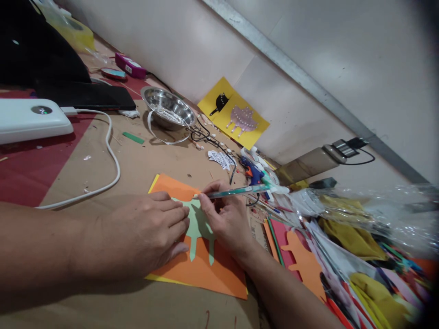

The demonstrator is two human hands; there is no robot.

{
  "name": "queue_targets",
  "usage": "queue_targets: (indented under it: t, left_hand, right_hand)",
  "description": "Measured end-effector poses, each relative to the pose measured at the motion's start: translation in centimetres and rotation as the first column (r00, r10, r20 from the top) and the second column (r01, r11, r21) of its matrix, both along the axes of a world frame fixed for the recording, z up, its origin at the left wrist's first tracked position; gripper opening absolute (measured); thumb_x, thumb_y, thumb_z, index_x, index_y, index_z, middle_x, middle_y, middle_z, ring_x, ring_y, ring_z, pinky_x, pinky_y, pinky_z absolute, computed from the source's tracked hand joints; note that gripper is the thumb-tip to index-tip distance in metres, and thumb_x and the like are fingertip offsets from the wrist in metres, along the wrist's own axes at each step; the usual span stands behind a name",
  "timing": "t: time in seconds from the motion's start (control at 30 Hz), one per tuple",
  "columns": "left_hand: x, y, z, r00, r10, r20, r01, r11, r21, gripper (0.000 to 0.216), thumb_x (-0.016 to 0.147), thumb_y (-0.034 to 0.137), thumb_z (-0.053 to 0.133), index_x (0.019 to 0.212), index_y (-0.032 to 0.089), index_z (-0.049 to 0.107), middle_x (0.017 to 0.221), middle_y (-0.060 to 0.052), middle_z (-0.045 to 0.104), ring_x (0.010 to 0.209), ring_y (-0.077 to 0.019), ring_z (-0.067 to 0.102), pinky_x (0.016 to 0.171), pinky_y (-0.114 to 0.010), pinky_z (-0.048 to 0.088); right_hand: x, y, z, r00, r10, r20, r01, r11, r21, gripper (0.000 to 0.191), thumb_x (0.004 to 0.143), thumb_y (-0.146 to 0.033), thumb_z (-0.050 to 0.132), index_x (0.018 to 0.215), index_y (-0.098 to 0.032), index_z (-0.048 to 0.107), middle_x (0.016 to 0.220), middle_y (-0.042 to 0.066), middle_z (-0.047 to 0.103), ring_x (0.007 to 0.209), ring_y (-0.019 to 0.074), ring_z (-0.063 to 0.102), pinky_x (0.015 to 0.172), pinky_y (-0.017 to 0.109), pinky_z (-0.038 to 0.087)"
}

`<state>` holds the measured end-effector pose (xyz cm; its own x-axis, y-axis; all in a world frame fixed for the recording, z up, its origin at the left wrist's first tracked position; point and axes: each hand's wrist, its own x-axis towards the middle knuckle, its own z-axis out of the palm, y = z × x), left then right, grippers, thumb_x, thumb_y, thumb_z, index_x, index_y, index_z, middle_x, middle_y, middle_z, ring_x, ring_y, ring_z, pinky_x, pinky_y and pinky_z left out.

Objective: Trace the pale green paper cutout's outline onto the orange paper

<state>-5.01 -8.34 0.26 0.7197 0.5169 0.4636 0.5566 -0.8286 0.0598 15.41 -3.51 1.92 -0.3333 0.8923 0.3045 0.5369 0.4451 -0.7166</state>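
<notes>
A light green paper cutout point(197, 221) with narrow pointed strips lies on an orange sheet point(219, 274). Beneath the orange sheet, a yellow edge shows. My left hand point(147, 230) rests flat over the cutout's left part, its fingers stretched out and pressing on the paper. Pinched in my right hand point(226, 214) is a clear teal pen point(240, 191), its tip at the upper edge of the cutout. The fingers of my right hand hide part of the cutout's right side.
Behind the sheets stands a steel bowl point(168, 109). A yellow card point(233, 114) with decorated shapes leans on the wall, near a bottle point(308, 164) and a glue gun point(252, 171). Colored papers point(302, 260) crowd the right; a white power bank point(34, 119) with cable lies left.
</notes>
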Motion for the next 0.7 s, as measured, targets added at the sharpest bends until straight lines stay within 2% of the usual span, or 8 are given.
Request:
queue_targets:
  t: [0.2,0.4,0.7]
  left_hand:
    - [0.1,0.1,-0.1,1.000,0.013,0.002,-0.013,1.000,0.012,0.017,0.101,0.034,0.070,0.100,0.017,0.074,0.094,-0.004,0.079,0.082,-0.0223,0.072,0.079,-0.038,0.054]
    - [0.4,0.2,-0.6,1.000,0.022,0.018,-0.022,0.999,0.023,0.016,0.101,0.031,0.069,0.095,0.017,0.074,0.090,-0.003,0.078,0.082,-0.0219,0.072,0.078,-0.038,0.053]
    - [0.2,0.1,-0.6,0.999,0.027,0.021,-0.028,0.999,0.044,0.018,0.099,0.033,0.072,0.094,0.016,0.074,0.089,-0.005,0.078,0.081,-0.0234,0.071,0.078,-0.040,0.052]
  right_hand:
    - [0.1,-0.2,1.4,0.999,-0.027,-0.027,0.027,1.000,-0.007,0.012,0.090,-0.031,0.061,0.080,-0.024,0.059,0.061,-0.004,0.063,0.050,0.0123,0.056,0.049,0.024,0.043]
    - [-0.5,-0.5,0.5,1.000,0.003,0.014,-0.002,0.997,-0.077,0.011,0.090,-0.031,0.058,0.081,-0.024,0.056,0.061,-0.004,0.062,0.050,0.0125,0.055,0.048,0.023,0.042]
    - [-0.4,-0.6,-0.4,0.999,0.027,0.020,-0.025,0.995,-0.094,0.012,0.092,-0.032,0.058,0.083,-0.025,0.055,0.060,-0.005,0.060,0.048,0.0123,0.054,0.048,0.023,0.042]
